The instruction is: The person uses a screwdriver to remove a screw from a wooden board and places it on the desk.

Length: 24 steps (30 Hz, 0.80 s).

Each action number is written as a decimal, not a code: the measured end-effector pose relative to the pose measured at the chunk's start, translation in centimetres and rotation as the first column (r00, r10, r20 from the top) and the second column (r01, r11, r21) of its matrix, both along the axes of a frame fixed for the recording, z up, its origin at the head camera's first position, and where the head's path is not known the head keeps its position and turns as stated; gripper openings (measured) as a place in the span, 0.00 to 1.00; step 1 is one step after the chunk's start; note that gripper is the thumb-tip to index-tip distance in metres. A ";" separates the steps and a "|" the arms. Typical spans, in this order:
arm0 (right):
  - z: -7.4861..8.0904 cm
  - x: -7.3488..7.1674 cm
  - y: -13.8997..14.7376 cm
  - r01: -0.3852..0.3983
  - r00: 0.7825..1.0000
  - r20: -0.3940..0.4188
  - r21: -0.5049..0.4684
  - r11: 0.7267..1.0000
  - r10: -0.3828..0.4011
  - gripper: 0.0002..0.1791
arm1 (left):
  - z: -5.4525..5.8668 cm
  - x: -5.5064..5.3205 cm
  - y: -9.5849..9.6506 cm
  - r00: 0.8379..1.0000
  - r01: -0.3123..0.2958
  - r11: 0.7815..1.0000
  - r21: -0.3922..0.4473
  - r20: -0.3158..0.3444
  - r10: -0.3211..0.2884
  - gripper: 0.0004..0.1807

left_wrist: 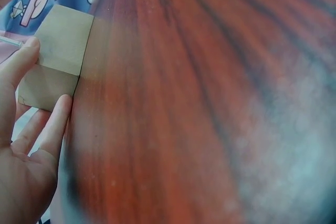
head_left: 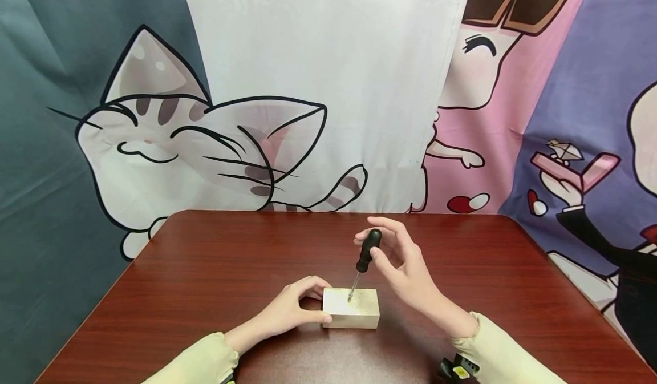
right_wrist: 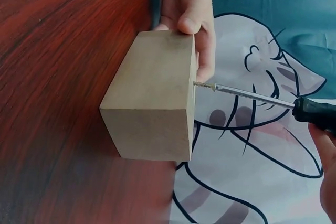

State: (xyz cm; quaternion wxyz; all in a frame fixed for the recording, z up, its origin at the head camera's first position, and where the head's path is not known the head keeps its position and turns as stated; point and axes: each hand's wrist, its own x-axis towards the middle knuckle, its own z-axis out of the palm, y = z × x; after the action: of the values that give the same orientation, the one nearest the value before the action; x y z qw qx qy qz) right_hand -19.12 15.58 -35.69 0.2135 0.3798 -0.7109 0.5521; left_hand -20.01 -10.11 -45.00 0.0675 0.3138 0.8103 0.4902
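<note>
Printed backdrop (head_left: 328,41): upper frame. Cartoon cat (head_left: 118,178): left. Cartoon figure (head_left: 469,84): upper right. Reddish-brown table (head_left: 231,241): lower frame, centre.

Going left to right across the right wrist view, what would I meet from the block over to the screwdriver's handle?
Wooden block → screw → metal screwdriver shaft → black screwdriver handle.
</note>
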 end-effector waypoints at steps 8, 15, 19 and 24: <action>-0.3 0.3 -1.0 0.109 0.980 -0.158 -0.092 0.990 -0.122 0.24 | 0.0 0.0 -0.1 1.000 -0.001 1.000 0.003 -0.004 0.001 0.25; 0.0 0.2 -0.5 0.083 0.993 -0.081 -0.103 0.991 -0.091 0.27 | 0.0 0.0 0.0 1.000 -0.006 1.000 -0.007 -0.004 0.006 0.25; 0.3 0.4 -0.1 0.124 0.992 -0.023 -0.058 0.991 -0.126 0.25 | 0.0 0.0 0.0 1.000 -0.007 1.000 -0.002 -0.004 0.007 0.25; 0.5 0.4 0.5 0.142 0.990 0.025 -0.026 0.990 -0.141 0.24 | 0.0 0.1 0.0 1.000 -0.004 1.000 0.005 -0.002 0.004 0.25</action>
State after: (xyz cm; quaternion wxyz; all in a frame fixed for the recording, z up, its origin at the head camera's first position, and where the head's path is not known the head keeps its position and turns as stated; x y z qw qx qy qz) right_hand -18.75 16.07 -35.24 0.2490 0.3189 -0.7309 0.5496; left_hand -19.96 -10.12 -44.98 0.0649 0.3129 0.8097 0.4923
